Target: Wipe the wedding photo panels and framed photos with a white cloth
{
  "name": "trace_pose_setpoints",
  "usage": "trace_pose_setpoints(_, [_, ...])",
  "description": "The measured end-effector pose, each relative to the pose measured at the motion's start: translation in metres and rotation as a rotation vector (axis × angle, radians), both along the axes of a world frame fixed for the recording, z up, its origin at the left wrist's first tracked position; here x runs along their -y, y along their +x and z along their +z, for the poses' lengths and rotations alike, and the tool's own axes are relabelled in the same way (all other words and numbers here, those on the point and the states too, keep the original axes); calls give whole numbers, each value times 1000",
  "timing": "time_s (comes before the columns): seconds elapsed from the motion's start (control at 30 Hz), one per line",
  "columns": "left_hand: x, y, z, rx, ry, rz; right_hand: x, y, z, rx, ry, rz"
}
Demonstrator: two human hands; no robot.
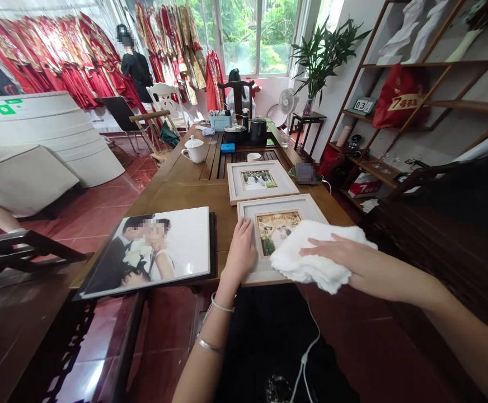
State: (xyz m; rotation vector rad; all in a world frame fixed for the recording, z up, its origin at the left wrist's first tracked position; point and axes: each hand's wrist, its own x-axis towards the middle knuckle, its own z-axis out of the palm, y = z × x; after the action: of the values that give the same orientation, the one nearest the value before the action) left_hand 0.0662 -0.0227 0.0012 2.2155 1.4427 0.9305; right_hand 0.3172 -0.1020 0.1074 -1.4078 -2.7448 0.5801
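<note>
Near frame (284,206): flat on the surface (177,193), close to the person, framed picture partly hidden. Left hand (244,246) at its left side, fingers over the edge; whether gripping or only steadying, cannot tell. Right hand (338,254) spread on top of white cloth (306,274), fingers extended; pinch underneath not visible. Status, judged: wiping of near frame in progress, unfinished; cloth covers its lower right. Far frame (261,180) lies just beyond, no hand on it; whether wiped, undetermined. Likewise large photo panel (185,240), left.
</note>
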Motion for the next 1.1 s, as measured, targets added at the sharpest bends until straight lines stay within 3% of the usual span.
trace_pose_setpoints(0.13, [0,-1,4,-26,-27,1,-33,5,-29,139,252,-128])
trace_pose_setpoints(0.27, [1,0,6,-37,-42,-6,-76,2,-50,136,435,-245])
trace_pose_setpoints(0.4, [1,-1,4,-39,-30,-1,-112,-5,-53,72,456,-298])
trace_pose_setpoints(0.53, [0,-2,1,-34,-14,-9,-127,-17,-50,55,392,-293])
trace_pose_setpoints(0.67, [-1,-2,0,-26,-2,-5,-119,-32,-50,91,362,-153])
trace_pose_setpoints(0.8, [-1,-1,-1,-16,14,-9,-94,-40,-50,80,336,42])
trace_pose_setpoints(1.1, [-2,-1,-4,3,8,-2,-18,-19,-31,-27,183,122])
